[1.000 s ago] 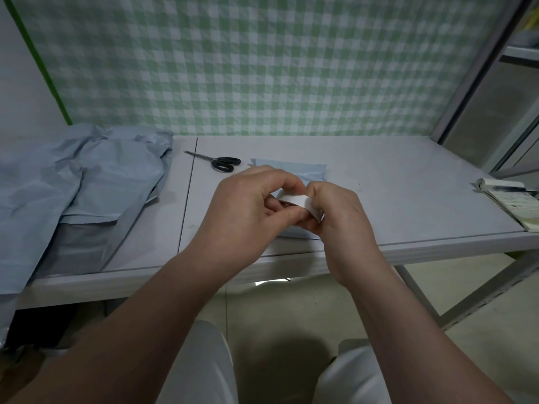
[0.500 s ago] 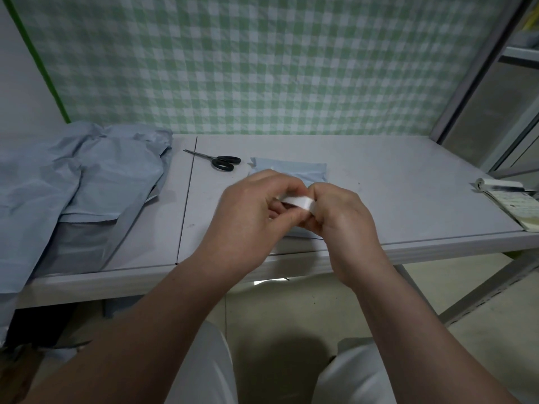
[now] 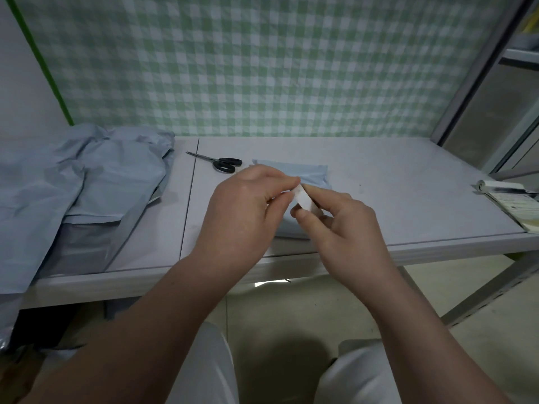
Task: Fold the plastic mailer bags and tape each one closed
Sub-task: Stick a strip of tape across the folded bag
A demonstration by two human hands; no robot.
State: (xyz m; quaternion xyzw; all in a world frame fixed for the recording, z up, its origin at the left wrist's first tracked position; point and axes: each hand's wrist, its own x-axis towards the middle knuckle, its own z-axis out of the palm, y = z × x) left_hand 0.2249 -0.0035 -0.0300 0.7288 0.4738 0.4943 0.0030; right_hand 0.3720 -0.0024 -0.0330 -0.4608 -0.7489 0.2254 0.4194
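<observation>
White tape [image 3: 303, 198], left hand [image 3: 248, 211] pinching, right hand [image 3: 347, 231] pinching

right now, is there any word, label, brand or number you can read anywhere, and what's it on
No text here can be read.
booklet at the far right: printed marks, too small and blurred to read.
white strip: blank on the side that shows.
scissors, folded mailer bag, pile of bags: no print visible.

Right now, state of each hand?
Left hand: pinching the top end of the white tape strip.
Right hand: pinching its lower end.
</observation>
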